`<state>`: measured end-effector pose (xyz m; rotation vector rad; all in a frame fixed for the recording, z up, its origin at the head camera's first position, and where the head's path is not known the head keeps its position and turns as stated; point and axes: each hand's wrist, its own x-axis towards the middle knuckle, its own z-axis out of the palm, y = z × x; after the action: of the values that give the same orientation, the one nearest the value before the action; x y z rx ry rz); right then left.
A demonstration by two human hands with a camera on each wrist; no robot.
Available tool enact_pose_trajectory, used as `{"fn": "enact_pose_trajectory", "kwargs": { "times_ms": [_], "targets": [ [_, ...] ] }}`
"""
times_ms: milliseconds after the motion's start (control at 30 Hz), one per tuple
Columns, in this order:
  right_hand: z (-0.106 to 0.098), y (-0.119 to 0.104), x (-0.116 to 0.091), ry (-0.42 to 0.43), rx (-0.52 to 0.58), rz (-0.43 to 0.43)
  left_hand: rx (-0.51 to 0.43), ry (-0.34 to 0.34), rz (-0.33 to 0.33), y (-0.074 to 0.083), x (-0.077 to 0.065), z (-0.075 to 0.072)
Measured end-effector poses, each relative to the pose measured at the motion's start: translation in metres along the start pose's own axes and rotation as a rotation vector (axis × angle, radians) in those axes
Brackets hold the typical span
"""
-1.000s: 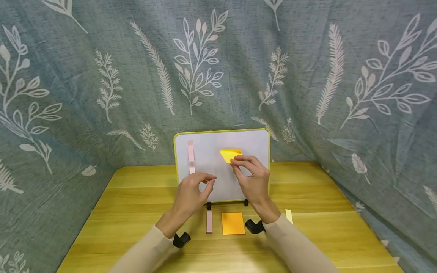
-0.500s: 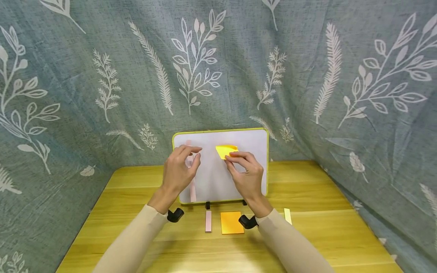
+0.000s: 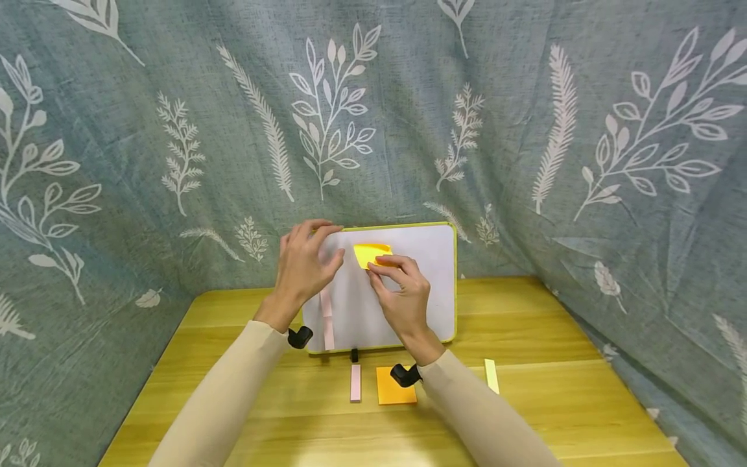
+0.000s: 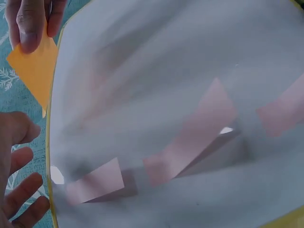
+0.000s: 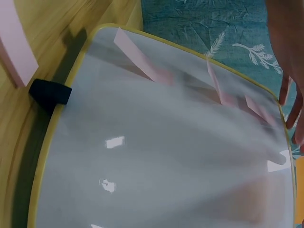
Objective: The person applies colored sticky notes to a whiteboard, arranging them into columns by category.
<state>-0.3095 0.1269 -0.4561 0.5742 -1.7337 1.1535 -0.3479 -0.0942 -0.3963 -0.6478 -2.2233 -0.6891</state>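
Note:
A whiteboard (image 3: 423, 279) with a yellow-green rim stands upright on the table. At its upper left corner is my left hand (image 3: 303, 266), fingers spread along the top edge and holding nothing; in the left wrist view its fingertips (image 4: 40, 206) are right at the rim. My right hand (image 3: 404, 295) pinches an orange-yellow sticky note (image 3: 364, 254) between thumb and fingers, in front of the board's upper part. The note's upper edge curls. Several pink paper strips (image 4: 190, 137) stick in a line down the board's left side, their ends lifting; my left hand hides the upper ones in the head view.
In front of the board lie a pad of pink strips (image 3: 355, 384), an orange sticky note pad (image 3: 388, 389) and a pale yellow strip pad (image 3: 491, 376). A black stand foot (image 3: 354, 355) supports the board's lower edge. A leaf-patterned curtain (image 3: 373, 130) hangs behind the table.
My left hand has risen from before the board's lower left to its upper left corner, its fingers spreading from a near pinch. My right hand has shifted left and slightly up with the sticky note.

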Motion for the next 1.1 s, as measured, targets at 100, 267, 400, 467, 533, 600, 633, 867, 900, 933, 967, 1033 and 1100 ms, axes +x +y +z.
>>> {"fn": "enact_pose_trajectory", "kwargs": {
  "times_ms": [100,267,400,467,533,600,633,867,900,933,967,1033,1100],
  "targets": [
    [0.007,0.001,0.001,0.002,0.002,0.002,0.003,-0.039,-0.015,-0.002,0.006,0.001],
    [0.017,0.004,0.003,0.024,0.009,-0.003,0.003,-0.058,-0.033,-0.003,0.012,0.004],
    [0.022,0.005,0.002,0.034,0.006,-0.005,-0.014,-0.06,-0.048,-0.004,0.013,0.006],
    [0.024,0.006,0.0,0.033,-0.007,-0.008,-0.017,-0.063,-0.059,-0.005,0.013,0.007],
    [0.026,0.008,-0.001,0.028,-0.019,-0.007,-0.017,-0.064,-0.069,-0.006,0.013,0.008],
    [0.028,0.009,-0.003,0.024,-0.033,-0.001,-0.016,-0.065,-0.075,-0.007,0.013,0.009],
    [0.029,0.009,-0.003,0.025,-0.038,-0.002,-0.016,-0.065,-0.077,-0.007,0.013,0.01],
    [0.034,0.013,-0.006,0.035,-0.051,-0.006,-0.019,-0.059,-0.079,-0.006,0.014,0.012],
    [0.034,0.013,-0.006,0.036,-0.053,-0.009,-0.019,-0.056,-0.079,-0.006,0.014,0.012],
    [0.035,0.014,-0.006,0.039,-0.055,-0.013,-0.018,-0.055,-0.079,-0.005,0.014,0.012],
    [0.035,0.014,-0.007,0.042,-0.059,-0.018,-0.016,-0.055,-0.081,-0.005,0.015,0.013],
    [0.036,0.015,-0.008,0.049,-0.063,-0.025,-0.012,-0.051,-0.084,-0.005,0.015,0.014],
    [0.036,0.016,-0.008,0.05,-0.067,-0.026,-0.005,-0.042,-0.091,-0.004,0.016,0.016]
  ]
}}
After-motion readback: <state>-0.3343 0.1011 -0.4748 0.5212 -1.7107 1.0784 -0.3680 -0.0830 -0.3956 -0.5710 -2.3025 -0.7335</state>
